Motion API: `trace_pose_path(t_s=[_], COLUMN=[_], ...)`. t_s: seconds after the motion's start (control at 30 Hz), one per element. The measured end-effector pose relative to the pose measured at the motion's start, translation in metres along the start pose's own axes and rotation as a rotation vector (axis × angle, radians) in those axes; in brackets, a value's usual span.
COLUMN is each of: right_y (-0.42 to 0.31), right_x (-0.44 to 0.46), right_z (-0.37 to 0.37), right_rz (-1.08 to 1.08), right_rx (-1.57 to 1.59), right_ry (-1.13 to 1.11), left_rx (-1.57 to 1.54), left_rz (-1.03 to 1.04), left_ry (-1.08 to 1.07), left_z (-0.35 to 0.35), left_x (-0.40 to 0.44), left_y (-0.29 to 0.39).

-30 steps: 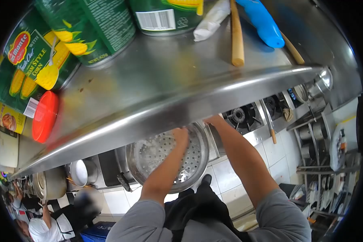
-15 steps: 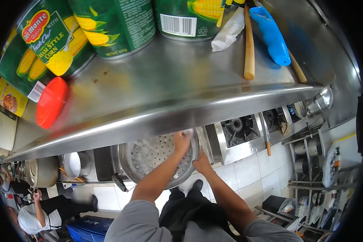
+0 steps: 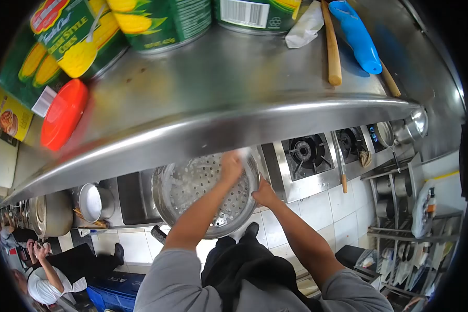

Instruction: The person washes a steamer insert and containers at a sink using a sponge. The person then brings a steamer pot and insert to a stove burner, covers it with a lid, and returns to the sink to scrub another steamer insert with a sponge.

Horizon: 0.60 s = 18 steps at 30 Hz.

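Observation:
A large round metal pan with a perforated plate [image 3: 192, 179] sits below the steel shelf, and whitish suds or wet residue show on its left part. My left hand [image 3: 231, 165] is inside its upper right part, fingers curled round something whitish that is blurred and partly hidden by the shelf edge. On the right, my right hand [image 3: 265, 193] grips the pan's rim, its fingers closed round the edge.
Over the pan runs a steel shelf [image 3: 203, 119] with corn cans [image 3: 166, 23], a red lid [image 3: 65, 114] and a blue handle [image 3: 358, 39]. Gas burners [image 3: 304, 151] are to the right, a rack [image 3: 416, 229] beyond. Another person [image 3: 44, 283] is at lower left.
My right hand has come from beside the burners down to the pan's right rim and closed on it. My left hand has shifted slightly up along the pan's inside. The camera view has tilted.

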State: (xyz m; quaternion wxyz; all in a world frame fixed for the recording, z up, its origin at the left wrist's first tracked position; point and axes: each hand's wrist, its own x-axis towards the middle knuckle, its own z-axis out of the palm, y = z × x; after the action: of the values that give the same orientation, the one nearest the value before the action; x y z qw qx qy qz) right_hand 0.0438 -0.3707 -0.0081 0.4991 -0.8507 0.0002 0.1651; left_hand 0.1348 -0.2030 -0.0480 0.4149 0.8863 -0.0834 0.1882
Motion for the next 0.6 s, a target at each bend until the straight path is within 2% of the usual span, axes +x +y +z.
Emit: trace_pose_path(t_s=[0.03, 0.1, 0.13, 0.17, 0.23, 0.27, 0.33, 0.37, 0.43, 0.47, 0.53, 0.57, 0.6], right_y=[-0.004, -0.025, -0.037, -0.048, -0.055, -0.053, -0.022, -0.026, -0.037, -0.044, -0.054, -0.053, -0.05], right_x=[0.002, 0.006, 0.005, 0.003, 0.009, 0.01, 0.017, 0.019, 0.024, 0.024, 0.023, 0.027, 0.026], right_z=[-0.001, -0.011, -0.018, -0.023, -0.03, -0.03, -0.02, -0.022, -0.026, -0.027, -0.036, -0.038, -0.036], right_rz=[-0.001, 0.167, 0.162, 0.212, 0.259, 0.253, 0.181, 0.177, 0.173, 0.166, 0.156, 0.149, 0.172], right_rx=[-0.004, -0.002, -0.004, 0.014, 0.026, 0.008, 0.041, 0.036, -0.006, -0.003, 0.039, 0.038, -0.028], right_ry=[-0.002, -0.054, -0.052, -0.099, -0.146, -0.151, -0.141, -0.139, -0.174, -0.175, -0.229, -0.223, -0.204], left_rx=[-0.002, -0.386, -0.319, -0.319, -0.419, -0.261, -0.354, -0.357, -0.288, -0.347, -0.421, -0.423, -0.306], left_rz=[-0.002, -0.573, -0.308, -0.307, -0.099, 0.126, -0.158, -0.155, -0.44, -0.476, -0.269, -0.26, -0.159], left_ry=[0.003, 0.049, 0.085, 0.086, -0.123, 0.029, -0.01, -0.005, 0.311, 0.191, 0.125, 0.127, 0.067], left_z=[-0.013, -0.044, -0.011, -0.01, -0.015, -0.013, -0.041, -0.028, -0.001, -0.002, 0.031, 0.03, 0.023], left_x=[0.017, 0.043, 0.013, -0.012, -0.043, -0.027, 0.027, 0.024, 0.025, 0.008, -0.062, -0.052, -0.043], left_y=[0.005, 0.036, 0.027, 0.039, 0.059, 0.05, 0.028, 0.013, -0.021, 0.014, 0.027, 0.019, 0.006])
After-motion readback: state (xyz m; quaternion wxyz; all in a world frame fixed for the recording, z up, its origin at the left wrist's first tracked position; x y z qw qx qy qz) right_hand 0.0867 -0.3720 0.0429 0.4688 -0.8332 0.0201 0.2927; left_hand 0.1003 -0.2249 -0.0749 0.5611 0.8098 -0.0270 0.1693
